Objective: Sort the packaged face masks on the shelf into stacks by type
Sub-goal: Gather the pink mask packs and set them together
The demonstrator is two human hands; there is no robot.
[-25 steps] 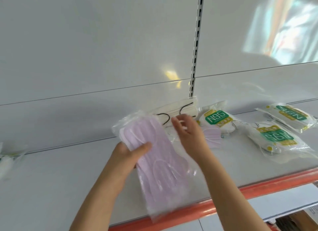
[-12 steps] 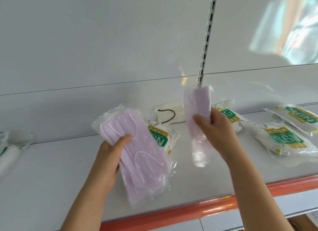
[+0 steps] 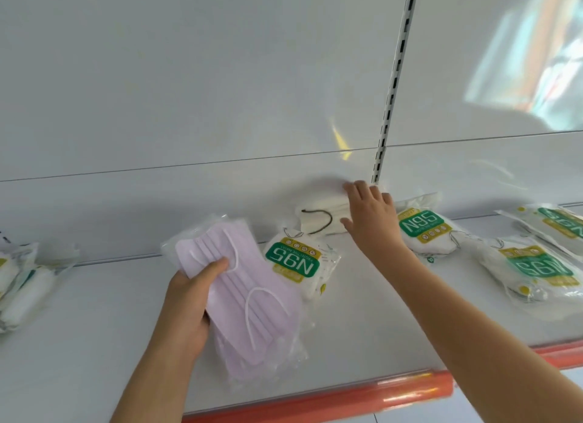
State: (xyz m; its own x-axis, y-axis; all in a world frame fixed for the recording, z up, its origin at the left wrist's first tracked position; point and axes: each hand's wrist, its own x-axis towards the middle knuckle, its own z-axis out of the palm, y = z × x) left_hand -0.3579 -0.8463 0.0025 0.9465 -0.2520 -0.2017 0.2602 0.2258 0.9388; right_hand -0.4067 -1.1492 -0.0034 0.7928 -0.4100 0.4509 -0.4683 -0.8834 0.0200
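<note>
2 bare forearms in view, entering from the bottom edge — no sleeves, cuffs or gloves anywhere along them. Left hand [image 3: 186, 309] and right hand [image 3: 370, 216] both uncovered too — no rings, no watch, no bracelet, no marks to be made out. Nails short and unpainted where visible. Nothing above the forearms inside the frame.

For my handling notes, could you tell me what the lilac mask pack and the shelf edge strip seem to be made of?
Lilac mask pack: pleated, matte, fabric-like masks in a clear, glossy, crinkled film bag, probably plastic. Shelf edge strip: glossy orange, likely plastic; reflections suggest a smooth surface.
</note>
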